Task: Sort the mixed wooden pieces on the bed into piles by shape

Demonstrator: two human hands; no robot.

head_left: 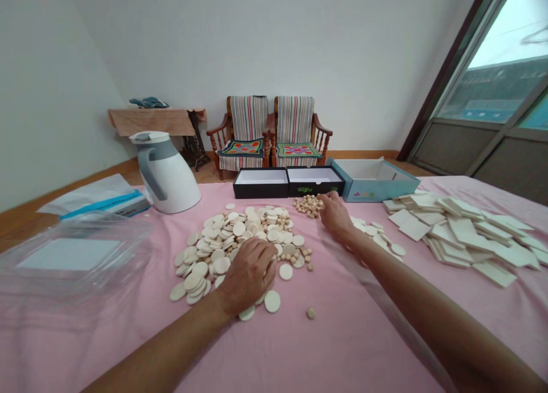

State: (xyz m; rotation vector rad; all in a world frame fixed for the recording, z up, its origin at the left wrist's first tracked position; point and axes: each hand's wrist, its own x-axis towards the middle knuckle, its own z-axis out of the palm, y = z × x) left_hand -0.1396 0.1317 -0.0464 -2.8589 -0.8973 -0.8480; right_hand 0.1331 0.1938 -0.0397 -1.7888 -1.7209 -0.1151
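A mixed heap of pale round wooden discs [221, 265] with small wooden beads [286, 257] among them lies in the middle of the pink cloth. My left hand [249, 269] rests on the near right side of this heap, its fingers curled down and pressed together; whatever is under them is hidden. Farther away, my right hand [335, 213] reaches the right edge of a separate pile of small wooden beads [307, 206]. Its fingers are drawn together, and I cannot make out what is between them. More discs [381, 240] lie beside the right forearm, partly covered by it.
Behind the piles stand two black boxes [262, 191] [315, 188] and a light blue box [377, 190]. Square wooden tiles [460, 231] are heaped at right. A white jug [171, 179], a blue-white packet [107, 203] and a clear plastic tray [77, 256] are at left. One bead [310, 313] lies alone.
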